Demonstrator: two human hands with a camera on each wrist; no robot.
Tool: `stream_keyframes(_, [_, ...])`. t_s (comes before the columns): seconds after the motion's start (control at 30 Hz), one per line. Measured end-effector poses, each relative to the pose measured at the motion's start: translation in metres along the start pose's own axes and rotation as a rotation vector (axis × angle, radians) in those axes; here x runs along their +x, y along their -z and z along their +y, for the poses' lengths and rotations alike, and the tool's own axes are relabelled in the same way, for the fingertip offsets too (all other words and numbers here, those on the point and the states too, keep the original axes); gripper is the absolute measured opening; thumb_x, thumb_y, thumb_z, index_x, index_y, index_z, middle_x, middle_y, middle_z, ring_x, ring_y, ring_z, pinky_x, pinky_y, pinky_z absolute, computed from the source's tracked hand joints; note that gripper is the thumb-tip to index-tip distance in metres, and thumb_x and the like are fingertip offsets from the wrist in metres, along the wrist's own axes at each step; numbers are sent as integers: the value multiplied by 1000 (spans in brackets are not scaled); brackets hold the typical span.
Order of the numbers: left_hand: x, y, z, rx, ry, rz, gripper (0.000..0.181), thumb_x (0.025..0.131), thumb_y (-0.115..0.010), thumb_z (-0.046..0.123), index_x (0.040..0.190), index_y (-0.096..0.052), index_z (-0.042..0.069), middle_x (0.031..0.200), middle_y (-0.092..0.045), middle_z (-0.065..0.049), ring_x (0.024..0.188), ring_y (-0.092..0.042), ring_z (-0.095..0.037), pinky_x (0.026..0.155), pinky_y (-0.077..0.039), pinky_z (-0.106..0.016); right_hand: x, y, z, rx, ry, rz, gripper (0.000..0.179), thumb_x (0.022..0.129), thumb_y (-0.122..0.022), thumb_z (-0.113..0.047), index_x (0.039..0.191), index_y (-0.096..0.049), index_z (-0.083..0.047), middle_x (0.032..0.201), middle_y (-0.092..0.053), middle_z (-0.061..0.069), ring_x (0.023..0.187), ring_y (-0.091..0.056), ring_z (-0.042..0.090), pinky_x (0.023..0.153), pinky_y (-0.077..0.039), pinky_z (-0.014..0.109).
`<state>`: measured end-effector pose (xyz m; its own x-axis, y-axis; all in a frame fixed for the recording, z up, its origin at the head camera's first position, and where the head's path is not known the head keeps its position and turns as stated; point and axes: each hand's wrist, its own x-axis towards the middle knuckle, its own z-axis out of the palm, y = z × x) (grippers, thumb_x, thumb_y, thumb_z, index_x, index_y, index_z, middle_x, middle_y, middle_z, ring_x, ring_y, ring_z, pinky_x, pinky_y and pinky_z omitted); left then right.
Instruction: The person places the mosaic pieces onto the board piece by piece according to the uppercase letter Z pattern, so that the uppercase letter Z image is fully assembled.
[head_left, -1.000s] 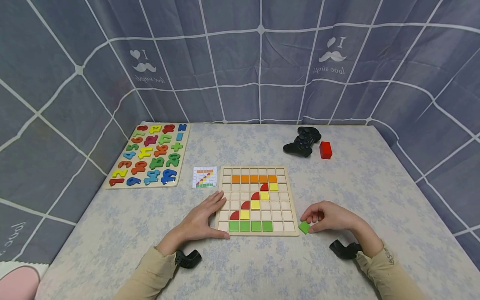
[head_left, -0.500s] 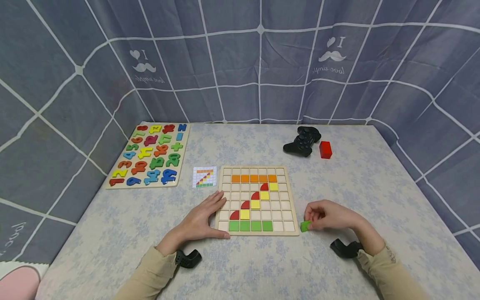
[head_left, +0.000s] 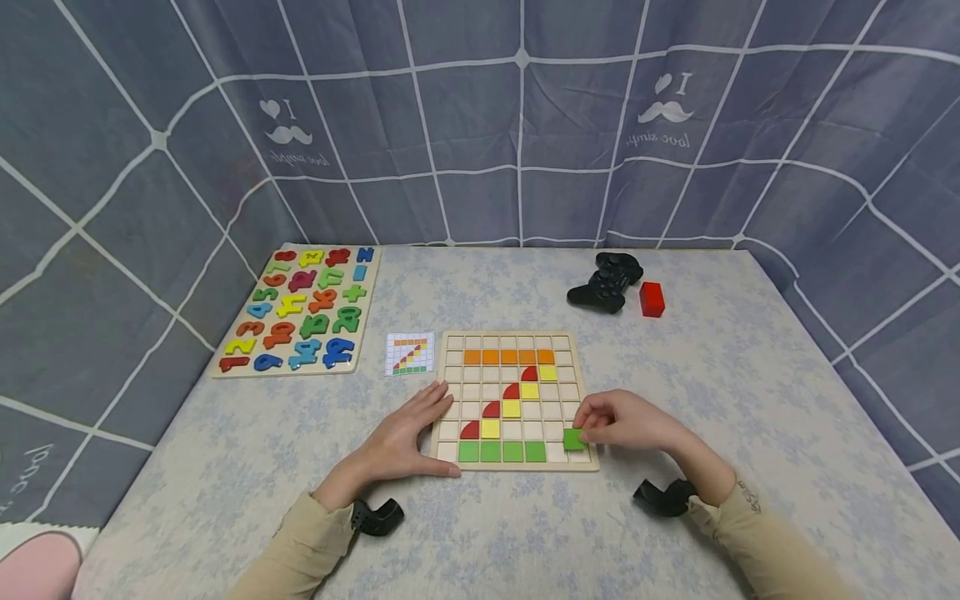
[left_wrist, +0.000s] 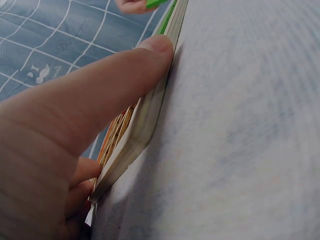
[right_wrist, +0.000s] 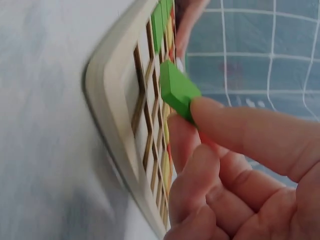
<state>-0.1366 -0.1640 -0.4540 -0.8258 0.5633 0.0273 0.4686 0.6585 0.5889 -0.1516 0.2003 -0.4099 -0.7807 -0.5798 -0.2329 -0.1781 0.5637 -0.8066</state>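
Observation:
A wooden grid board (head_left: 558, 404) lies flat on the table. In it sit an orange row, a diagonal of red quarter-rounds and yellow squares, and several green squares (head_left: 512, 452) along the near row. My left hand (head_left: 401, 433) rests at the board's near left corner, fingers spread on the left side and thumb along the front edge. Between thumb and fingertips my right hand (head_left: 630, 419) pinches a green square tile (right_wrist: 177, 92), held over the board's near right cells. The right wrist view shows this tile tilted and apart from the grid.
Left of the board lies a small pattern card (head_left: 409, 354). Farther left is a number puzzle board (head_left: 296, 310) with colourful digits. At the back right are a black game controller (head_left: 606, 283) and a red block (head_left: 652, 299). A grid-patterned curtain (head_left: 480, 125) surrounds the table.
My right hand has carried the green tile leftward, from the table beside the board to above its near right cells. The left hand has stayed in place.

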Motion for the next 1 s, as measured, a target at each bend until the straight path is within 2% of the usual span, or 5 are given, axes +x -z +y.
stream_keyframes(0.27, [0, -1, 1, 2, 5, 1, 107, 66, -76, 61, 146, -33, 6, 155, -19, -6, 143, -11, -19, 111, -24, -47, 11, -16, -8, -71, 3, 9, 3, 83, -69, -10, 84, -67, -9, 69, -62, -3, 60, -52, 10, 54, -43, 22])
stream_keyframes(0.47, [0, -1, 0, 3, -1, 1, 107, 66, -76, 61, 146, -33, 6, 155, -19, -6, 143, -11, -19, 111, -23, -47, 12, -24, -11, -112, -29, 32, 7, 79, -74, -14, 78, -67, -13, 63, -57, -5, 55, -49, 11, 49, -40, 24])
stream_keyframes(0.7, [1, -1, -1, 6, -5, -1, 107, 66, -75, 62, 146, -32, 6, 155, -18, -6, 143, -11, -19, 111, -23, -47, 9, -27, -7, -180, -67, 78, 11, 78, -76, -21, 76, -66, -19, 63, -54, -6, 59, -48, 12, 52, -39, 26])
stream_keyframes(0.9, [2, -1, -1, 16, -11, -1, 107, 66, -75, 61, 146, -32, 6, 155, -18, -7, 142, -12, -19, 111, -24, -47, -1, -17, 4, -140, 5, 32, 12, 81, -74, -28, 84, -66, -19, 66, -54, -7, 59, -47, 10, 53, -40, 23])
stream_keyframes(1.0, [2, 0, 1, 21, -17, -2, 106, 67, -75, 61, 146, -32, 5, 155, -19, -8, 142, -12, -21, 111, -24, -48, -8, -11, 9, -147, 37, 33, 11, 83, -72, -29, 87, -66, -21, 66, -54, -8, 59, -47, 8, 53, -40, 22])
